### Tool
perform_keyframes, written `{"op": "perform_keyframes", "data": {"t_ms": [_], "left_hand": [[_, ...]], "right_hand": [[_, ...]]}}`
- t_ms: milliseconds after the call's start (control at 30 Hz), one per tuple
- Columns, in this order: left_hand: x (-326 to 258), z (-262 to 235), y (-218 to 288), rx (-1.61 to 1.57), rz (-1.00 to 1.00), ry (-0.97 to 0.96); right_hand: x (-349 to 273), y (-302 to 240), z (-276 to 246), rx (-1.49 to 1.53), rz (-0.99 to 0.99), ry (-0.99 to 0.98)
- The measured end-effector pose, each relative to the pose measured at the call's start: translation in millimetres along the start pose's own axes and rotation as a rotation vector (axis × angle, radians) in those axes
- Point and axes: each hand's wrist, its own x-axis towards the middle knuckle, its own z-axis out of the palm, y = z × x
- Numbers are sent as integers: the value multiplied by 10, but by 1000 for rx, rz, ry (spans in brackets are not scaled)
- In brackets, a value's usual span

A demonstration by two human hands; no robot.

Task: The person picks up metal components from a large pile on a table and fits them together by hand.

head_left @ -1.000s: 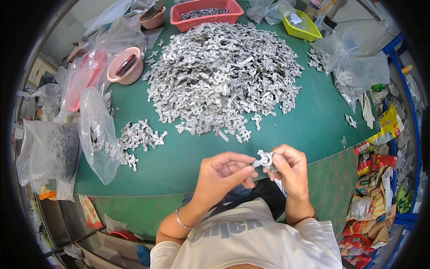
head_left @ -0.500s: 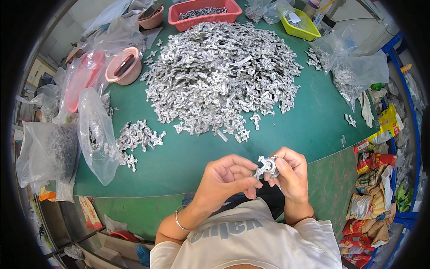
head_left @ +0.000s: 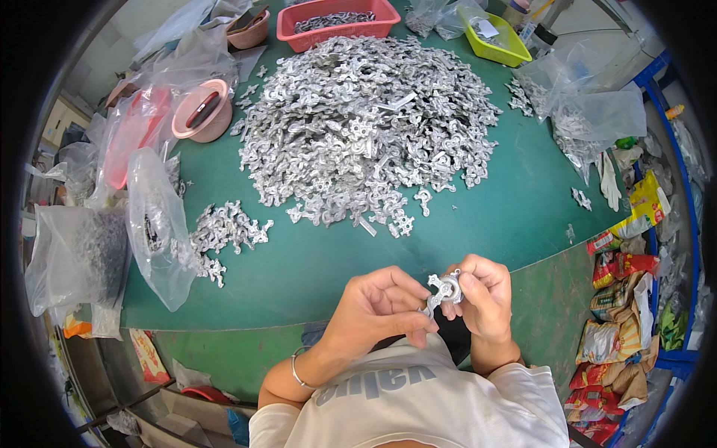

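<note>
Between my two hands, just off the table's near edge, is a small silver cast metal part (head_left: 446,289) with a round ring and knobbed arms. My right hand (head_left: 484,297) pinches its ring side between thumb and fingers. The thumb and fingertips of my left hand (head_left: 387,305) close on its lower left arm. Some of the part is hidden by the fingers. Beyond my hands, a large heap of similar silver metal parts (head_left: 366,127) covers the middle of the green table (head_left: 299,261). A smaller pile of these parts (head_left: 226,226) lies to the left.
A red basket (head_left: 336,37) and a yellow-green basket (head_left: 500,51) stand at the back. A pink bowl (head_left: 213,127) holds a dark red tool. Clear plastic bags (head_left: 157,231) crowd the left; another bag of parts (head_left: 579,127) lies right, near a white glove (head_left: 607,179). Colourful packets (head_left: 620,299) fill the right side.
My hands have stayed together on the metal part, which has shifted slightly downward. The whole view has moved a little; the heap and containers look unchanged.
</note>
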Motion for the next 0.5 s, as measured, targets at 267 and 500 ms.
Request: {"op": "perform_keyframes", "data": {"t_ms": [267,500], "left_hand": [[0,12,-5,-28,4,-17],[0,43,4,6,-6,-6]], "right_hand": [[-18,13,-2,13,-43,-19],[-12,16,14,-22,-62,-15]]}}
